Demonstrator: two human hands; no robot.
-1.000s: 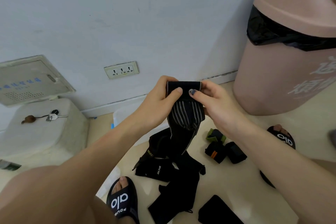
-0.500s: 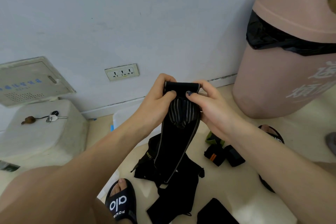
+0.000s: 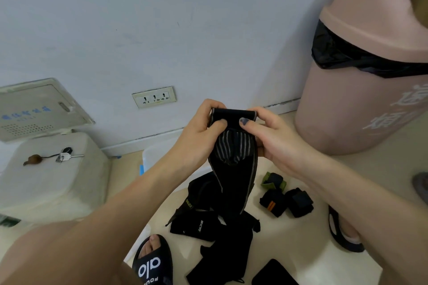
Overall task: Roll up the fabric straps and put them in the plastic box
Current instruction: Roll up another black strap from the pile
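A black fabric strap (image 3: 234, 169) with grey edges hangs from both my hands in mid-air. My left hand (image 3: 199, 136) pinches its top left corner, thumb on the front. On the right corner, my right hand (image 3: 268, 139) grips it with the thumb pressed on the folded top. A striped part bunches below the fold. The strap's lower end trails into a pile of loose black straps (image 3: 215, 222) on the floor. Three rolled straps (image 3: 280, 196) lie to the right of the pile. A clear plastic box (image 3: 155, 157) sits behind my left forearm, mostly hidden.
A large pink bin (image 3: 361, 99) with a black liner stands at the right. A white box (image 3: 48, 176) with keys on it is at the left. My slippered feet (image 3: 152, 264) flank the pile. A dark flat item (image 3: 273, 273) lies at the bottom.
The folded top of the strap has been turned over a little more, and the hanging part has drawn upward. Both hands stay at the same height.
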